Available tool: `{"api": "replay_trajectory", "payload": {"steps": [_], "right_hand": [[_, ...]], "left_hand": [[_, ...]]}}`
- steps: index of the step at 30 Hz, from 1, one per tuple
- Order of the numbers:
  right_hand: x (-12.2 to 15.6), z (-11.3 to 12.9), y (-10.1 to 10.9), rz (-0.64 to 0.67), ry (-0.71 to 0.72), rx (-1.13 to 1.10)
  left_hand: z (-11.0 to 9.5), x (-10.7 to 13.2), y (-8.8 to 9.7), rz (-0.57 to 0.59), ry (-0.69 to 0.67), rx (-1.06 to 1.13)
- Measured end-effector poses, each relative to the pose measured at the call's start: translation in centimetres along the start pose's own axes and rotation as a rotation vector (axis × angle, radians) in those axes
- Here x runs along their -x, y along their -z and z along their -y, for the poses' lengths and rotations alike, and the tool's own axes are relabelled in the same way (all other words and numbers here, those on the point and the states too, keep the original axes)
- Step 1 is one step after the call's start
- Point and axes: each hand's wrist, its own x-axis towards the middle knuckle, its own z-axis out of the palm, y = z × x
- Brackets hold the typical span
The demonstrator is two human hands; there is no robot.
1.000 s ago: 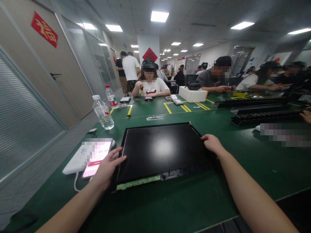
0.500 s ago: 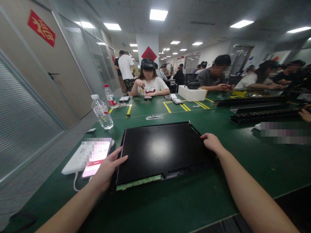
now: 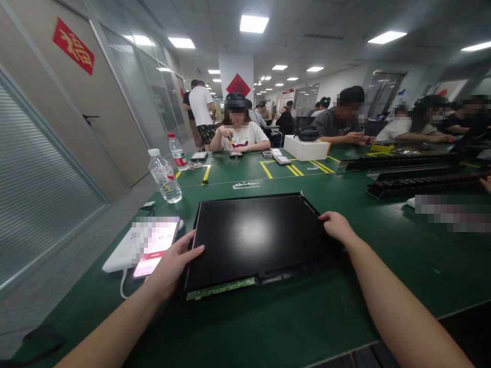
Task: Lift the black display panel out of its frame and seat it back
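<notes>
Before me a black flat display panel (image 3: 245, 235) lies in a dark frame, glossy face up, reflecting a ceiling light. A green circuit board strip (image 3: 220, 289) shows along its near left edge. My left hand (image 3: 177, 260) grips the left side, thumb on the face and the other fingers at the edge, partly hidden. At the right side, my right hand (image 3: 337, 227) is closed on the frame's edge, its fingers partly under it. Close to my left hand lies a lit phone (image 3: 156, 250), next to a white box-like device (image 3: 120, 250) with a cable.
Two water bottles (image 3: 164, 176) stand at the back left of the green table (image 3: 383, 230). Small white strips (image 3: 245, 185) lie beyond the panel. A white box (image 3: 307, 147) and long black rails (image 3: 414, 181) are farther right. A person (image 3: 241, 133) works opposite; others sit at the right.
Both hands keep their hold on the panel, which stays in place on the table. The whole view has shifted slightly, with things appearing a little farther right.
</notes>
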Motion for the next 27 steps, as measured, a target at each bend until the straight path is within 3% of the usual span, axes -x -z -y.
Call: {"api": "replay_trajectory", "payload": {"steps": [18, 27], "right_hand": [[-0.8, -0.7, -0.4, -0.012, 0.046, 0.049], [-1.1, -1.2, -0.7, -0.016, 0.071, 0.074]], "left_hand": [[0.1, 0.1, 0.4, 0.138, -0.084, -0.003], [0.2, 0.4, 0.5, 0.099, -0.085, -0.027]]}}
